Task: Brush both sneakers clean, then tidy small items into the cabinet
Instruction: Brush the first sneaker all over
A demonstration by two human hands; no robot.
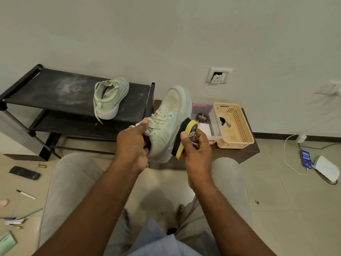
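Observation:
My left hand [133, 145] is shut on a pale green sneaker [170, 119], fingers inside its opening, toe pointing up and away. A yellow-backed brush with black bristles [183, 138] is gripped in my right hand [197, 150], and its bristles press against the sneaker's right side near the sole. The second pale green sneaker [108, 97] stands on the top shelf of a black shoe rack [55, 89], laces hanging over the edge.
A beige perforated basket [233, 126] and a clear box holding a polish tin [202, 117] sit on a low brown cabinet [247, 154]. A remote [25, 173], battery [42, 166], pen [26, 194] and other small items lie on the floor at left. A phone [306, 159] charges at right.

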